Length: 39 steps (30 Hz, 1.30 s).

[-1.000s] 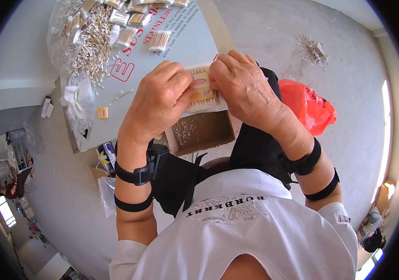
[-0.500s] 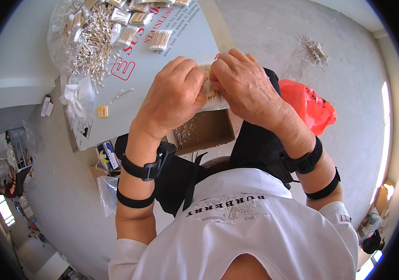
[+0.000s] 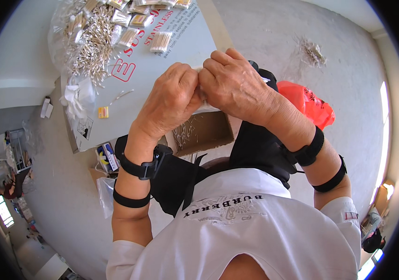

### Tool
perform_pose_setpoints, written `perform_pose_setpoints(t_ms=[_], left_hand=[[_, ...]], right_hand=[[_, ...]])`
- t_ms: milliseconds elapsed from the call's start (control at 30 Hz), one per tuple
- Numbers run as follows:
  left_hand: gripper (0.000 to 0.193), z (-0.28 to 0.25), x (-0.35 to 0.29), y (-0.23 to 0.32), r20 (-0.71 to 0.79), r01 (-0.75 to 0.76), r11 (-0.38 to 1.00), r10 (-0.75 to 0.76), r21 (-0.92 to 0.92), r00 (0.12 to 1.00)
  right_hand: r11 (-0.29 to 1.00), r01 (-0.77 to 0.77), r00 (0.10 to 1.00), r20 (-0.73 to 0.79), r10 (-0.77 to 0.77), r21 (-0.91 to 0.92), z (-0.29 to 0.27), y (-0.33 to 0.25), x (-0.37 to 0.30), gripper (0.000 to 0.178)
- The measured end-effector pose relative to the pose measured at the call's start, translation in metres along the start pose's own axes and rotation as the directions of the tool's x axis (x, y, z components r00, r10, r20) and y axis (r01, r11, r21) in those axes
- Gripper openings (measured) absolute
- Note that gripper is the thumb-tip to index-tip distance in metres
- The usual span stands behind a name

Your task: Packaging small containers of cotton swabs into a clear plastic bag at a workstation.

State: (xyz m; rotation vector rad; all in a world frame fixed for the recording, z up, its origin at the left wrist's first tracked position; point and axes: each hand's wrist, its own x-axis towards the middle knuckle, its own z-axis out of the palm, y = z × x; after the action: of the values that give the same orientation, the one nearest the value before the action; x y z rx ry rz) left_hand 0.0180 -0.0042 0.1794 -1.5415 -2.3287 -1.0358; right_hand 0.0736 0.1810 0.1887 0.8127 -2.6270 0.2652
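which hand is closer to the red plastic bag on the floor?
Right. The right hand is just left of the red plastic bag; the left hand sits farther off, beyond the right hand.

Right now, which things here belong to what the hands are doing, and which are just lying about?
In use:
left hand
right hand
small clear packet pinched between them
loose swab pile
filled swab packets
open cardboard box

Lying about:
red plastic bag
floor debris

A flattened white cardboard sheet serves as the desk, resting on the grey concrete floor. On it lie a heap of loose cotton swabs, small bundled packets and crumpled clear plastic
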Motion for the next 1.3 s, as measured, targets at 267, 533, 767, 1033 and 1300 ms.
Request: perform_pose_setpoints(t_ms=[267, 533, 767, 1033, 1300], left_hand=[[0.015, 0.000, 0.000, 0.004, 0.031, 0.026, 0.998, -0.028, 0.048, 0.999], [0.017, 0.000, 0.002, 0.002, 0.040, 0.039, 0.999, -0.040, 0.029, 0.998], [0.016, 0.001, 0.005, 0.005, 0.041, 0.040, 0.999, -0.041, 0.021, 0.998], [0.016, 0.000, 0.003, 0.005, 0.015, 0.050, 0.999, -0.050, 0.020, 0.999], [0.016, 0.000, 0.004, 0.009, -0.010, 0.068, 0.998, -0.068, 0.018, 0.998]], right_hand=[[1.000, 0.018, 0.999, -0.040, -0.017, 0.019, -0.013, 0.021, -0.020, 0.017], [0.994, -0.034, 0.999, -0.027, 0.037, 0.101, -0.023, 0.043, -0.047, 0.026], [0.996, -0.085, 0.996, -0.003, 0.085, 0.018, -0.035, 0.054, -0.066, 0.021], [0.807, -0.533, 0.831, -0.025, 0.556, 0.254, -0.060, 0.063, -0.088, 0.015], [0.938, -0.225, 0.955, -0.129, 0.266, 0.264, -0.018, 0.006, -0.025, 0.015]])
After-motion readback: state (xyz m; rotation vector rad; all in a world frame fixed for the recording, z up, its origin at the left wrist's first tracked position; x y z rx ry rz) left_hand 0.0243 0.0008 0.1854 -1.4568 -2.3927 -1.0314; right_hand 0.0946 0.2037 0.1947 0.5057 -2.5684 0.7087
